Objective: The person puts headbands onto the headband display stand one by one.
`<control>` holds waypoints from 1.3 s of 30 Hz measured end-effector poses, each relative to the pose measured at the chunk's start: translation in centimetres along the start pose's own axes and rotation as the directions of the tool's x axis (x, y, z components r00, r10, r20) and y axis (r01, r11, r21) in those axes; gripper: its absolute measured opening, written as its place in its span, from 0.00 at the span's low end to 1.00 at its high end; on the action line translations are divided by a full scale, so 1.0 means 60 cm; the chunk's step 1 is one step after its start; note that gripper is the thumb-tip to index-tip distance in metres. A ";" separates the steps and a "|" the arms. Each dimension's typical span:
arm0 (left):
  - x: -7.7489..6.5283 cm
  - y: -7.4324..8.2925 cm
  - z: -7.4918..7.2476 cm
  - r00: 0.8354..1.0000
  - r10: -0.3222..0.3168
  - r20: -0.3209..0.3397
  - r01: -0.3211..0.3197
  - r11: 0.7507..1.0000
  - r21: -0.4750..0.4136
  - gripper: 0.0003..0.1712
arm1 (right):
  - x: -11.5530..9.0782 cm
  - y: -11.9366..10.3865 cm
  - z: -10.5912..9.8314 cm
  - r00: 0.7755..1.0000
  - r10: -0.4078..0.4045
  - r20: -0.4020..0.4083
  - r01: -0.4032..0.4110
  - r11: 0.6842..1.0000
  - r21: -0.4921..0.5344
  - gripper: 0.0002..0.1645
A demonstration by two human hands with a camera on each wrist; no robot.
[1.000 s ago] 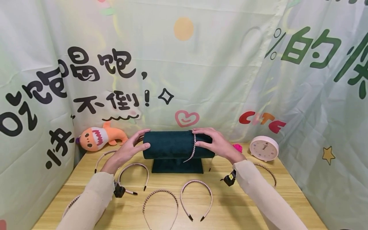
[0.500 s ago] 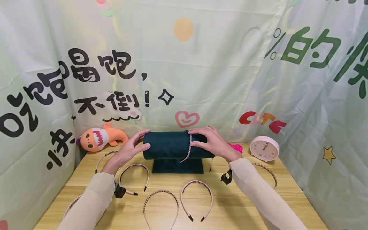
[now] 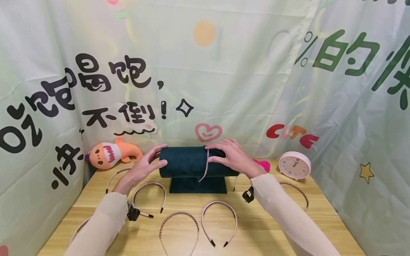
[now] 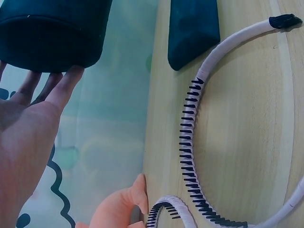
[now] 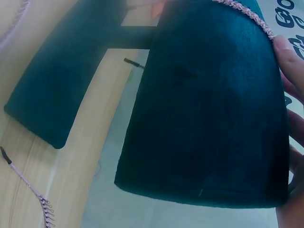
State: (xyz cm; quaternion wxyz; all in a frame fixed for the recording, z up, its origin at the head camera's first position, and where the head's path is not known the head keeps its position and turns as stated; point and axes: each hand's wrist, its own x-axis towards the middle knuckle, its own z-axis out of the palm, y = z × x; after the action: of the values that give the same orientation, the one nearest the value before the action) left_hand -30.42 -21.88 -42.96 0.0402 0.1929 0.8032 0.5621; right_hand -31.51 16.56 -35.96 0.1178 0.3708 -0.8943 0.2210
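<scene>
A dark green velvet headband display stand (image 3: 182,161), a horizontal roll on a flat base, stands at the back of the table. My left hand (image 3: 144,169) touches the roll's left end, thumb in front and fingertips at its rim, as the left wrist view also shows. Over the roll arches a pale pink braided headband (image 3: 205,167), right of its middle. My right hand (image 3: 230,154) holds this headband, fingers over the top and thumb at the front. In the right wrist view the braided headband (image 5: 249,16) crosses the roll beside the thumb.
Several headbands lie on the wooden table, among them a toothed pink one (image 3: 219,202), a beaded one (image 3: 178,213) and one by the left arm (image 3: 148,184). Behind are an orange plush toy (image 3: 109,154), a bright pink object (image 3: 264,164) and a round clock (image 3: 294,165).
My right hand and the braided headband have slid left along the roll toward its middle. The left hand stays at the roll's left end.
</scene>
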 end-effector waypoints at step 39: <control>-0.002 0.003 0.000 1.000 -0.016 0.001 0.016 1.000 0.016 0.38 | -0.052 0.026 -0.041 0.973 0.222 -0.060 -0.195 0.935 0.295 0.27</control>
State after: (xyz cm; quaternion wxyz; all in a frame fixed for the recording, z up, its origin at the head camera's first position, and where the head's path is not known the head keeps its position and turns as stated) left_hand -30.24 -21.89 -42.78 0.0437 0.1871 0.8093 0.5551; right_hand -30.32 20.65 -35.47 0.0797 0.2765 -0.8805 0.3767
